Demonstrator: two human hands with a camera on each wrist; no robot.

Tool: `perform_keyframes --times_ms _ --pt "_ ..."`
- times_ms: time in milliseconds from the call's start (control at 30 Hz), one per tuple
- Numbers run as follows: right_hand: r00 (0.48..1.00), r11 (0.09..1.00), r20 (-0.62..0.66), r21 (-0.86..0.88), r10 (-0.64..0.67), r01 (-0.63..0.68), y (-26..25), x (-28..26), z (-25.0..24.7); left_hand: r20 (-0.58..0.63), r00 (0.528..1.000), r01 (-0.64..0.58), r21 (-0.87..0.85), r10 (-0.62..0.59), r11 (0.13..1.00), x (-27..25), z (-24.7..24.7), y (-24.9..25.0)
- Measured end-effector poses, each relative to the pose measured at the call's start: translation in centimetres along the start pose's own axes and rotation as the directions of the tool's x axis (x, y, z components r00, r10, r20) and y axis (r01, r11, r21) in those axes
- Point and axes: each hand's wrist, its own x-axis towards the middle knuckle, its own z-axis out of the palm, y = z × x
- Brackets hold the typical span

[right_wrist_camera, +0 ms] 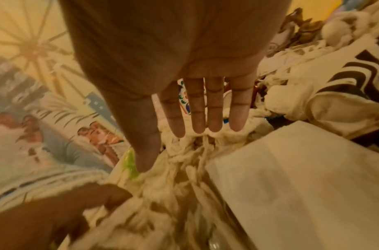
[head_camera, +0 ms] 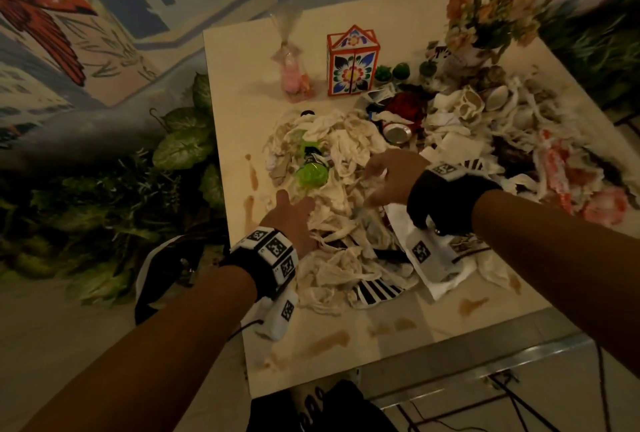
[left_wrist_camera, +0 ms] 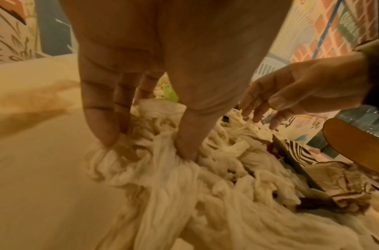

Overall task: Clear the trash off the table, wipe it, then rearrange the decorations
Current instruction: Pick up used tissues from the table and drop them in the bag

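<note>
A heap of crumpled stained tissues (head_camera: 346, 224) (left_wrist_camera: 205, 203) (right_wrist_camera: 162, 211) covers the middle of the pale table (head_camera: 235, 85). My left hand (head_camera: 294, 217) (left_wrist_camera: 145, 145) digs into the heap's left edge, with thumb and fingers pinching a bunch of tissue. My right hand (head_camera: 381, 175) (right_wrist_camera: 175, 148) hovers flat over the heap, its straight fingertips just touching tissue and holding nothing. A green plastic bottle (head_camera: 311, 173) and a drink can (head_camera: 396, 134) lie among the tissues. Zebra-striped paper (head_camera: 377, 291) (left_wrist_camera: 299, 152) sticks out of the heap.
At the back stand a floral house-shaped box (head_camera: 351, 64), a pink wrapped figure (head_camera: 292, 75), small green plants (head_camera: 391, 73) and a flower vase (head_camera: 485, 16). Shells (head_camera: 471, 102) sit at the right. Brown stains (head_camera: 332, 340) mark the near edge. Leafy plants (head_camera: 104, 206) border the left.
</note>
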Motion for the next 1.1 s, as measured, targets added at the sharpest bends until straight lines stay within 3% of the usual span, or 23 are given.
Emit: perform_keyframes --times_ms 100,233,433,733,900,1100 --pt "0.994 0.983 0.112 -0.178 -0.016 0.036 0.0 -0.4 0.9 -0.069 0.998 -0.006 -0.020 0.004 1.000 0.5 0.3 -0.1" --pt "0.981 0.961 0.187 -0.260 -0.044 0.093 0.2 -0.7 2.1 -0.131 0.991 -0.030 -0.065 0.021 0.997 1.0 0.4 -0.3" --pt "0.990 0.913 0.075 -0.385 -0.118 0.138 -0.2 -0.9 4.0 -0.297 0.954 -0.068 -0.297 -0.025 0.952 0.7 -1.3 -0.6" --pt "0.992 0.940 0.074 -0.320 -0.099 0.117 -2.9 2.1 4.9 -0.343 0.938 -0.095 -0.380 -0.045 0.920 -0.3 -2.7 -1.6" --pt "0.992 0.933 0.067 -0.338 -0.110 0.126 -3.1 3.2 5.3 -0.395 0.915 -0.151 -0.534 -0.087 0.832 -1.5 -3.2 -2.6" --pt "0.998 0.979 0.039 -0.195 -0.046 0.053 -3.1 4.0 4.0 -0.389 0.918 -0.189 -0.599 -0.076 0.778 -1.5 -3.4 -3.2"
